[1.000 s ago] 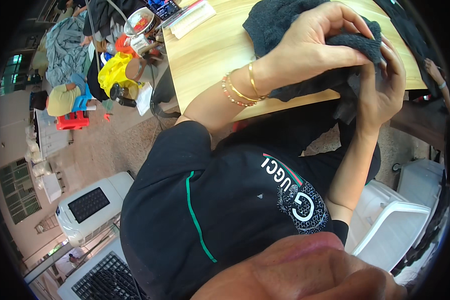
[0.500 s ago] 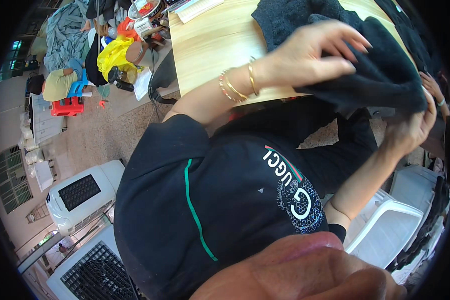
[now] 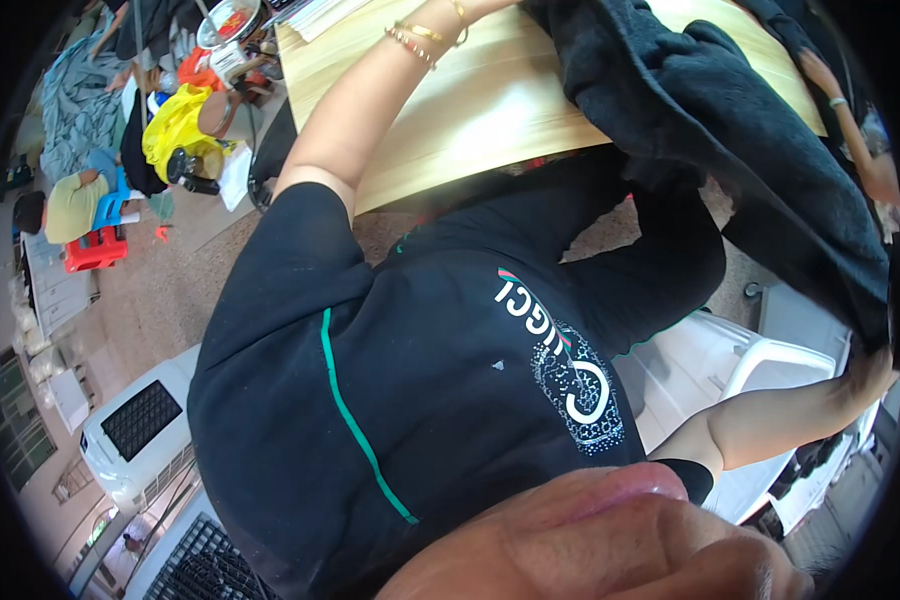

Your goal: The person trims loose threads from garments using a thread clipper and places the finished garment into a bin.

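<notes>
A long black fleecy cloth (image 3: 740,130) stretches from the wooden table (image 3: 430,120) down over its near edge to the lower right. Its lower end is pulled out at the right rim of the picture, where my right hand (image 3: 875,372) is closed on it, the fingers partly hidden. My left hand (image 3: 490,5) reaches up over the table to the top edge, close to the cloth's upper part. Only its base shows, so its fingers and whatever they touch are out of the picture. Gold bracelets (image 3: 410,45) circle that wrist.
A white plastic chair (image 3: 770,365) stands below my right arm. Another person's arm (image 3: 850,130) reaches in at far right over dark cloth. To the left are a yellow bag (image 3: 175,130), a red stool (image 3: 97,250), a seated person (image 3: 75,205) and a white air cooler (image 3: 135,425).
My right hand has drawn the cloth out to the lower right, and it now hangs longer. My left hand has moved up, mostly out of the picture. The view has shifted somewhat.
</notes>
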Available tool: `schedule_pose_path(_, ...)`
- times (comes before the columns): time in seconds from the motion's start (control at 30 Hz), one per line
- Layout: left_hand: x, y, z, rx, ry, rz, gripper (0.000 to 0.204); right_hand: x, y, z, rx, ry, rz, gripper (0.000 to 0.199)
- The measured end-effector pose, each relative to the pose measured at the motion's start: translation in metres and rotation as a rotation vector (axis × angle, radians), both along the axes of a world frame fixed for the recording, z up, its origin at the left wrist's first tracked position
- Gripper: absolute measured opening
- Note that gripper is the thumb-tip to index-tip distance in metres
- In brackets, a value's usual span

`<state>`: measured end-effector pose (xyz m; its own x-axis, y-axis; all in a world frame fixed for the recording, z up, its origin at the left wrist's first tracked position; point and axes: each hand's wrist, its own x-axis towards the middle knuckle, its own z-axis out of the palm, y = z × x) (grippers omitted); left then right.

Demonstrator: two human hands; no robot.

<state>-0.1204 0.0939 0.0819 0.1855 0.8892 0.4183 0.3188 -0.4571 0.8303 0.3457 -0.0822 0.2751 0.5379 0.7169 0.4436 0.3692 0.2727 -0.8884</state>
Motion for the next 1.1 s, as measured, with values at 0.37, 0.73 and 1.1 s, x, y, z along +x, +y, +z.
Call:
schedule_pose_path(0.37,0.194,-0.045,0.161,0.327,0.108,-0.801,0.019,-0.076,0.006,-0.038,-0.264,-0.32,0.439,0.038)
schedule_pose_path(0.73,0.163,-0.015,0.13,0.121,0.249,-0.706,0.023,-0.033,0.025,-0.043,-0.042,-0.012,0.312,0.026)
schedule_pose_path(1.1,0.142,0.011,0.109,-0.106,0.42,-0.522,0.021,0.013,0.028,-0.011,0.188,0.263,0.302,0.021)
